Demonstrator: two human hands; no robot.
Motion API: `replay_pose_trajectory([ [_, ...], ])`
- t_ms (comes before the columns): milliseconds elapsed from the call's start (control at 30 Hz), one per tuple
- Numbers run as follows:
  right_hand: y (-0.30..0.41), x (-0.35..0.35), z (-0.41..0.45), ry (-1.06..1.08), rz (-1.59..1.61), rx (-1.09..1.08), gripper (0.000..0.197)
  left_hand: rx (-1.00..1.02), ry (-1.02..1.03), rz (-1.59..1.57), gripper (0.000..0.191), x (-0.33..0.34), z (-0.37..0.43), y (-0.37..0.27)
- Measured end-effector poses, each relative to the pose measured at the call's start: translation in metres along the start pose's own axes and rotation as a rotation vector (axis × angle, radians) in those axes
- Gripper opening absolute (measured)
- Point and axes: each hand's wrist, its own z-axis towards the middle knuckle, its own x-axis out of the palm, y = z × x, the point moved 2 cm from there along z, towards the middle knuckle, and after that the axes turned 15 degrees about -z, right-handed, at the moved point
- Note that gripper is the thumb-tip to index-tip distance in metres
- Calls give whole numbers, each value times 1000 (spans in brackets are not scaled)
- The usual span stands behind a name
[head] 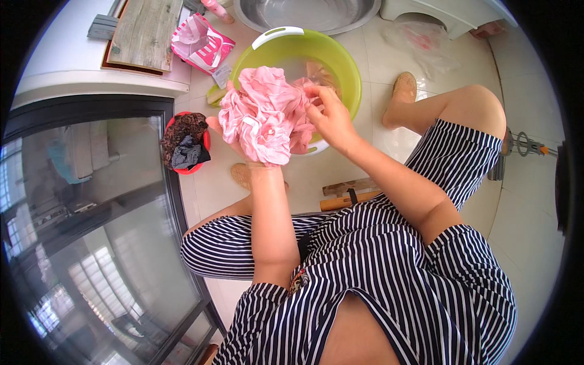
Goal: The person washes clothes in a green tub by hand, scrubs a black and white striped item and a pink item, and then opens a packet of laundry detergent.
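A bunched, wet-looking pink cloth garment (264, 109) lies over my left hand (223, 125), which supports it from below and is mostly hidden by the folds. My right hand (332, 116) pinches the garment's right part between thumb and fingers. Both hands are over the near side of a green plastic basin (349, 77) with white handles. Cloudy water and a peach-coloured cloth (321, 75) show inside the basin. Part of the pink fabric hangs down by the basin's near rim.
A red basin (207, 141) with dark clothes stands left. An open pink packet (205, 45) lies beyond it. A large metal basin (305, 18) is at the top, a plastic bag (422, 45) upper right. A wooden stool (346, 200) stands close below.
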Motion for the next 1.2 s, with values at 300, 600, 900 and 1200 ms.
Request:
replay_pose_trajectory([
  [300, -95, 14, 43, 108, 11, 118, 47, 110, -48, 952, 81, 134, 15, 45],
  [600, -88, 23, 44, 552, 603, 588, 55, -91, 148, 889, 85, 211, 34, 46],
  [900, -80, 19, 34, 610, 1113, 515, 27, -51, -11, 928, 87, 192, 27, 34],
  [1200, -95, 19, 35, 228, 777, 415, 25, -9, -101, 1032, 97, 187, 19, 19],
])
